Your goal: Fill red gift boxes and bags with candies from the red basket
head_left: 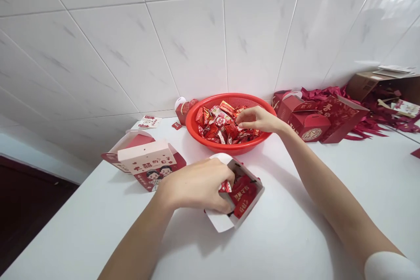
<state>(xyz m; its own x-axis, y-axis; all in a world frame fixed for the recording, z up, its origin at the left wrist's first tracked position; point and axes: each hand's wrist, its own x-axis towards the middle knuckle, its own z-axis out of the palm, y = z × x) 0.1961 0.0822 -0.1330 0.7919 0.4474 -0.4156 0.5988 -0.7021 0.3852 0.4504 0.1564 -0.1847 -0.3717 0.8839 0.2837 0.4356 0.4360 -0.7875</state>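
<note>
My left hand (200, 183) reaches into an open-topped red and white gift box (251, 203), its fingers curled around a small red and white wrapped candy (225, 187). Part of the box is hidden behind that hand. Inside it lies a red item with gold lettering (243, 194). Farther back stands a red plastic basket (226, 148) filled with wrapped candies (220, 123). Over its right side is my right hand (257, 120), thumb and fingers apart with the fingertips down at the candies; nothing shows between them.
Two open gift boxes (157, 166) stand at the left, near printed cards (149, 122). A small red box (183, 111) is behind the basket. More red boxes (305, 118), dark pink ribbons (364, 129) and a cardboard box (364, 83) line the tiled wall at the right.
</note>
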